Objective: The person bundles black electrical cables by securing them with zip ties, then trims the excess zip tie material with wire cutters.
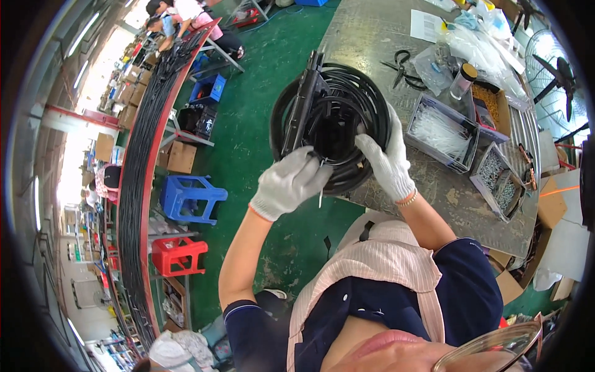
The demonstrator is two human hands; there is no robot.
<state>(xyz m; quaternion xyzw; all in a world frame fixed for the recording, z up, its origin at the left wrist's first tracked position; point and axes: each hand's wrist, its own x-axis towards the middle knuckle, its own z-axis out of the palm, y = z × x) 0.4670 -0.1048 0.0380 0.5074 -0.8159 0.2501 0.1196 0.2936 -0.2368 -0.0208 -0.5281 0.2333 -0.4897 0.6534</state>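
Between my two white-gloved hands is a thick coil of black cable [365, 84], held up over the near left edge of the metal table. A long black bar-shaped piece [302, 111] lies along the coil's left side. My left hand [294, 180] is closed at the coil's lower left, where a thin white cable tie [321, 197] hangs down from the bundle. My right hand [388, 158] grips the coil's right side, its thumb on the inner edge and the fingers behind, partly hidden.
On the metal table [372, 37] are scissors [400, 67], a tray of white cable ties [440, 133], a bin of screws [498, 180], a jar [463, 80] and plastic bags. Blue [191, 198] and red [178, 255] stools stand left, beside a long bench of black cables [137, 180]. People work far left.
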